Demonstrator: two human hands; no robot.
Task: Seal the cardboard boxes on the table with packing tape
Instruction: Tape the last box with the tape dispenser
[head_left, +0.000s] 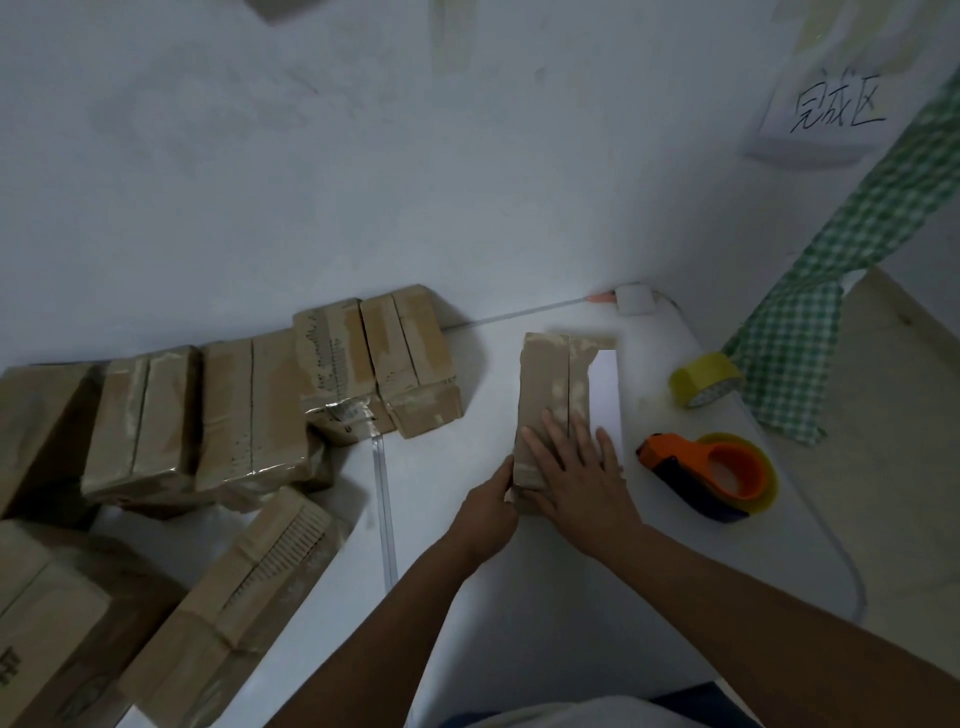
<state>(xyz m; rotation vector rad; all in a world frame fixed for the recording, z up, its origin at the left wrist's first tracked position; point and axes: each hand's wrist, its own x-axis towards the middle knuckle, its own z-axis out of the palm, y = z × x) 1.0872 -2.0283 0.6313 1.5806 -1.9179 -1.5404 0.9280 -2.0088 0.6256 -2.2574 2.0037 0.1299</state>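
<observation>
A narrow cardboard box (551, 384) lies on the white table (519, 597), its top seam running away from me. My right hand (576, 467) rests flat on the box's near end, fingers spread and straight. My left hand (485, 512) grips the box's near left corner, fingers curled round the edge. An orange tape dispenser (711, 475) with a roll of clear tape lies on the table just right of my right hand. A yellow tape roll (704, 379) stands farther back right.
Several taped cardboard boxes (249, 410) are piled along the wall at the left, with more (234, 608) at the near left. Green checked cloth (800, 353) hangs at the right. A handwritten paper sign (831, 104) is on the wall.
</observation>
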